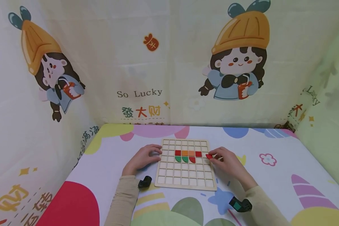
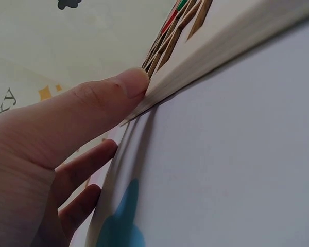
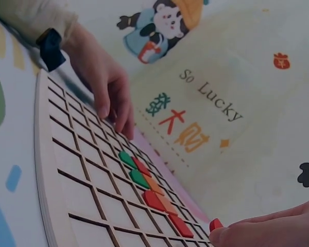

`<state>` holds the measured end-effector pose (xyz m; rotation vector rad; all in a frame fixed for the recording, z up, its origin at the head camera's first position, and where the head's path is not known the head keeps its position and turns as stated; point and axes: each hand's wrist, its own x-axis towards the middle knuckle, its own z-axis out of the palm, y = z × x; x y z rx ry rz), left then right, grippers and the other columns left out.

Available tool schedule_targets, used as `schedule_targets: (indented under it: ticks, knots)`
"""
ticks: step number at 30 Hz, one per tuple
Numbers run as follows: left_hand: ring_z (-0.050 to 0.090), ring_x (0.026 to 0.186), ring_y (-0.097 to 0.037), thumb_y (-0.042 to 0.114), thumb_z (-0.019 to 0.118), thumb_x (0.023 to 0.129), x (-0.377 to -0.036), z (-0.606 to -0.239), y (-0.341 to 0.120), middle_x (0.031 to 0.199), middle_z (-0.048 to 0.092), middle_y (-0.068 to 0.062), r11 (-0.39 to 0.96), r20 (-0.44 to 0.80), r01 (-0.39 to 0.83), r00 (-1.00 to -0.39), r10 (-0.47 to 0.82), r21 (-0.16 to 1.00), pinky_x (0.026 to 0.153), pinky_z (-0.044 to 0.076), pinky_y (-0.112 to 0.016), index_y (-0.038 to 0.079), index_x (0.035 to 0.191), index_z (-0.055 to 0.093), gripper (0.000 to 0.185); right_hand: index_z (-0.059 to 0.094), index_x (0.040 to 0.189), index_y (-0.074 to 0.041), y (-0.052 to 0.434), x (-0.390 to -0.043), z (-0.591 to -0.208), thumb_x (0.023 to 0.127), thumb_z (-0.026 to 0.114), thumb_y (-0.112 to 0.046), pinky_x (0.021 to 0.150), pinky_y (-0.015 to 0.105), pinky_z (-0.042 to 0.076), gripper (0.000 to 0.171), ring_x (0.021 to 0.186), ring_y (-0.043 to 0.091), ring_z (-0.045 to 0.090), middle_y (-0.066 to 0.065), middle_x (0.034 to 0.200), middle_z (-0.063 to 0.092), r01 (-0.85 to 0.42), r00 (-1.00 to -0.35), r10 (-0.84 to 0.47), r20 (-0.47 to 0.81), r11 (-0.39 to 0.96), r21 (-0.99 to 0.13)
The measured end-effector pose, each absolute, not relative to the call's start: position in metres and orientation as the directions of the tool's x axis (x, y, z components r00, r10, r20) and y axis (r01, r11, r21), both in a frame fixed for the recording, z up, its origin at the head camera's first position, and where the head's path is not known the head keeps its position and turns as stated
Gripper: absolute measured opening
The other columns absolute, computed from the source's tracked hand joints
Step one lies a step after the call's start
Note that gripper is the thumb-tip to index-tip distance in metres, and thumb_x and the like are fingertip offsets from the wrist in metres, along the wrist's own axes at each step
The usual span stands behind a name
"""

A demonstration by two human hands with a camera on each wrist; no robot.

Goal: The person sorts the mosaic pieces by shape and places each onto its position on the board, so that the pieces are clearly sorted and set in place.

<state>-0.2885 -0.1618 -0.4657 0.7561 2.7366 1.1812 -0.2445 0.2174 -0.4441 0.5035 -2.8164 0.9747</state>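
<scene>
A wooden grid board (image 1: 185,175) lay flat on the surface (image 1: 271,175), which was covered with a colourful printed cloth. The left hand (image 1: 142,158) rested at the board's left edge with its fingers loosely straight, the fingertips (image 3: 116,110) lying on the frame; the left wrist view showed the thumb (image 2: 92,110) pressed against the side of the board. The right hand (image 1: 227,161) sat at the right edge and pinched a small red piece (image 1: 208,156) between its fingertips, just over the board's right border.

In the grid, near the middle, a row of flat tiles (image 1: 188,153), red and orange, filled four cells, and directly nearer lay three curved pieces (image 1: 185,159), two green and one red. A fabric backdrop (image 1: 147,94) with cartoon figures and the words "So Lucky" stood behind the surface.
</scene>
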Motion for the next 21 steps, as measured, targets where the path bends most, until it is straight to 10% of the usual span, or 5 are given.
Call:
schedule_targets:
  ticks: [21]
  knots:
    - [0.045, 0.133, -0.025, 0.019, 0.076, 0.086, -0.290, -0.465, -0.161, 0.135, 0.059, -0.001, 0.589, 0.114, 0.396, -0.882, 0.457, 0.704, 0.113, 0.032, -0.044, 0.013, 0.108, 0.073, 0.024, 0.070, 0.110, -0.004, 0.198, -0.254, -0.446, 0.086, 0.075, -0.012, 0.077, 0.034, 0.056, 0.025, 0.087, 0.017, 0.061, 0.007, 0.105, 0.064, -0.333, -0.941, -0.289, 0.176, 0.699, -0.633]
